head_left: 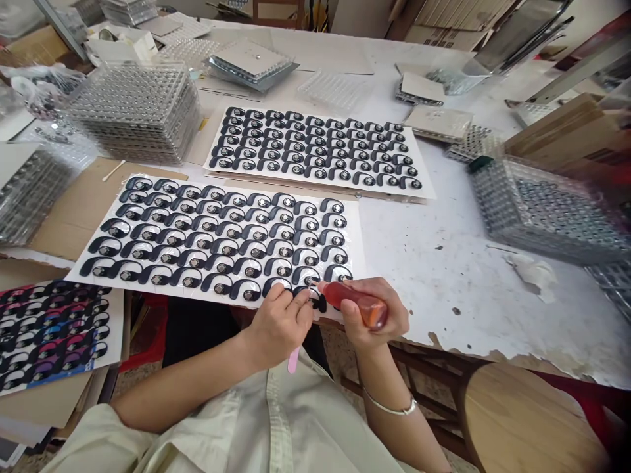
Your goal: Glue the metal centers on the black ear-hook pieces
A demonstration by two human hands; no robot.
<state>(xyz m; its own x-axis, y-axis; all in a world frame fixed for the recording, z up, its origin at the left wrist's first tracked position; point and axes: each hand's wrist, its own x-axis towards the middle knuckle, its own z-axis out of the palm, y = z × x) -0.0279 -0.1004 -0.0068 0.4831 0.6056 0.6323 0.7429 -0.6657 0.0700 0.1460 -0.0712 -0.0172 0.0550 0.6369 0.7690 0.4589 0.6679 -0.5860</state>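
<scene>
My right hand [377, 309] is closed round a small red bottle [357, 304], its tip pointing left at a black ear-hook piece [315, 299] at the near right corner of a white sheet [357, 223] covered with several rows of such pieces. My left hand [280, 322] pinches that same piece and also holds a thin pink stick [294, 360] that hangs below the fingers. Both hands work at the table's near edge.
A second sheet of black pieces [419, 161] lies farther back. Stacks of clear blister trays [133, 112] stand at the left, more trays [547, 210] at the right. A sheet of coloured pieces [113, 328] lies at the near left. A round wooden stool [527, 420] stands at the lower right.
</scene>
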